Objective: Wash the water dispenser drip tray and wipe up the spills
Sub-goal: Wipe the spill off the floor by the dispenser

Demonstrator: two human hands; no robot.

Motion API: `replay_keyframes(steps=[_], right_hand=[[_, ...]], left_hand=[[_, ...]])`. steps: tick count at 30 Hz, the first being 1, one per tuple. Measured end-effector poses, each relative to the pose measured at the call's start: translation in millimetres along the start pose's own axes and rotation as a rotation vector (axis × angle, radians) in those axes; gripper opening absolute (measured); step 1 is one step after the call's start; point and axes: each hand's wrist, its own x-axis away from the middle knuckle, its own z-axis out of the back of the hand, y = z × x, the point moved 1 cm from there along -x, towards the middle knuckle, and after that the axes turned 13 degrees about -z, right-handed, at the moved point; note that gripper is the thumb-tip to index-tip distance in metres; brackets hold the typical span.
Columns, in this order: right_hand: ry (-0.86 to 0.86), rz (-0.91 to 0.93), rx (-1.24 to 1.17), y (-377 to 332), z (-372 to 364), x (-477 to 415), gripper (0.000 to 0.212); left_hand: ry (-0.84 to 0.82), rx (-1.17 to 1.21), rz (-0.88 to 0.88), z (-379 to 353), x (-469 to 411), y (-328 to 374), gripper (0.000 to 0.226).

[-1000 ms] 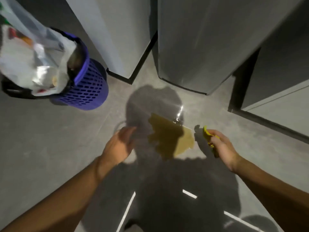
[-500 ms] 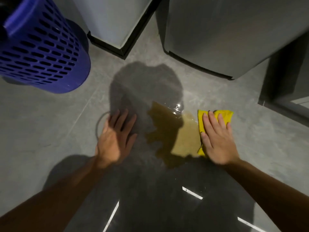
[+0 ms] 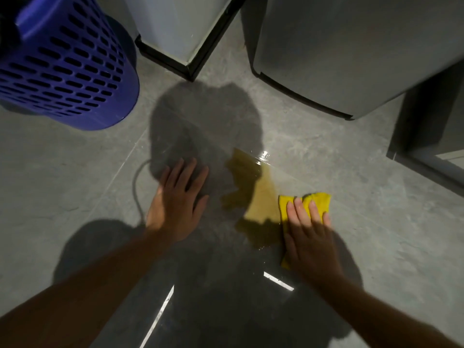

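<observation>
Head view looks down on a grey tiled floor (image 3: 75, 197). The left hand (image 3: 178, 199) lies flat on dry tile with its fingers spread, bracing the person; it holds nothing. The right hand (image 3: 308, 229) presses a folded yellow cloth (image 3: 318, 199) onto the floor, fingers straight and close together. The cloth touches the right edge of the spill (image 3: 258, 194), a yellowish-brown puddle lying between the two hands. The drip tray is not in view. A blue perforated basket (image 3: 65, 59) stands at upper left, well apart from the puddle; a grey appliance (image 3: 351, 46) stands beyond it.

Step in hand, as judged: wiping up the spill. Recommended procedure:
- Hold the palm flat so the whole cloth bears on the tile.
- Draw the cloth from the puddle's outer edge toward its centre, so liquid is gathered rather than spread.
- Place the bracing hand on dry tile only; wet tile is probably slippery.
- Refold or wring the cloth once it is soaked.
</observation>
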Motion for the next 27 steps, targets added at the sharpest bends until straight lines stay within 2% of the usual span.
replay_keyframes(steps=[5,9,12,14,15,17,19,22,24,27], right_hand=[[-0.090,-0.457,-0.172,-99,-6,26,0.065],[-0.113,-0.684,-0.306,-142,11,-10,0.069],[-0.148,-0.611,-0.498,-121,24,-12,0.063],[-0.151,-0.479,-0.672,-90,42,-5,0.060],[-0.124,-0.413,-0.683,-71,51,-1,0.060],[-0.077,-0.304,-0.562,-31,63,5,0.064],[-0.109,-0.271,-0.375,4,66,4,0.074],[-0.332,-0.285,-0.090,36,59,-2,0.111],[-0.398,-0.244,0.029,43,52,-3,0.125],[-0.390,-0.252,0.032,45,47,-5,0.127]], left_hand=[[0.090,0.033,0.021,-5,0,2,0.063],[0.097,0.044,0.014,-1,1,1,0.060],[0.067,0.082,0.019,6,1,2,0.061],[0.059,0.143,0.047,12,3,2,0.061],[0.082,0.185,0.060,16,4,3,0.058],[0.179,0.264,0.044,22,7,19,0.045],[0.239,0.339,-0.103,26,8,62,0.032],[0.094,0.433,-0.415,24,12,144,0.033],[-0.016,0.440,-0.384,23,16,164,0.035],[-0.011,0.326,-0.243,28,19,139,0.023]])
